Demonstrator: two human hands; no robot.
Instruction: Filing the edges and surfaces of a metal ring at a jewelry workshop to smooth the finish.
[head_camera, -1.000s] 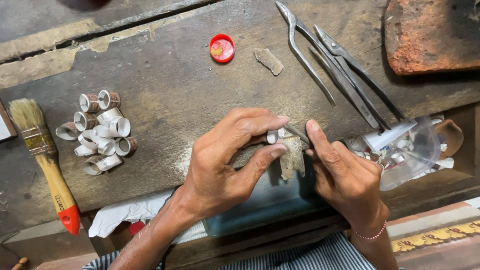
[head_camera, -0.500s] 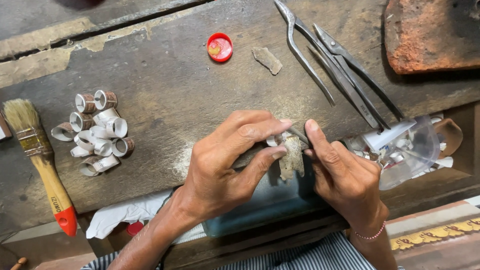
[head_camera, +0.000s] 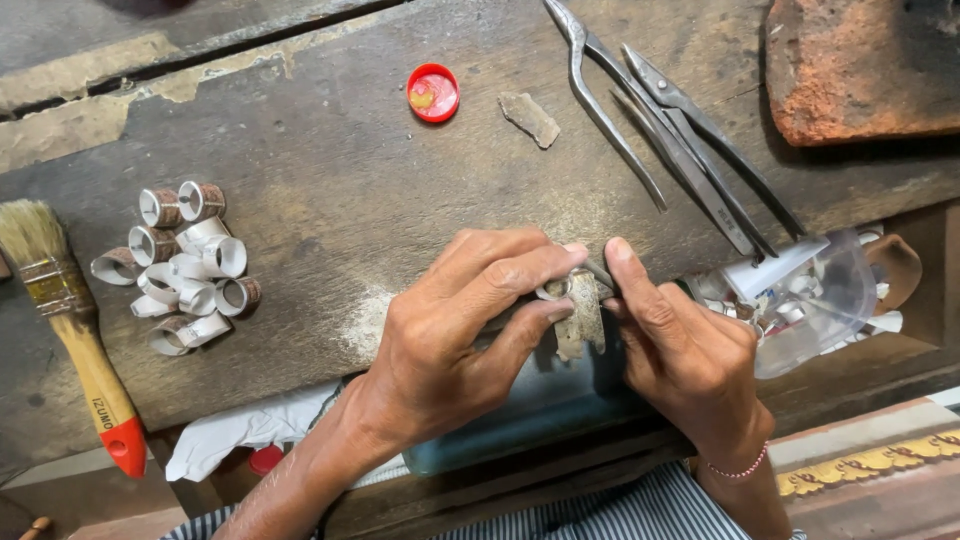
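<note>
Unmoved, both hands' fingers (head_camera: 520, 285) still pinch the ring (head_camera: 553, 290).

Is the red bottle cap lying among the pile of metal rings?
No, the red bottle cap lies alone near the top of the bench, well apart from the pile of rings at the left.

Your two hands are bare: no gloves, no rings, no watch. Your left hand (head_camera: 450, 340) shows veins and creased knuckles across its back, and its forearm is uncovered down to the lower edge of the view. Your right hand (head_camera: 680, 350) has short, plain nails, and a thin beaded wrist band (head_camera: 735, 470) in pink and white circles its wrist. Below both arms, your striped garment (head_camera: 620, 510) shows narrow dark and white stripes.
</note>
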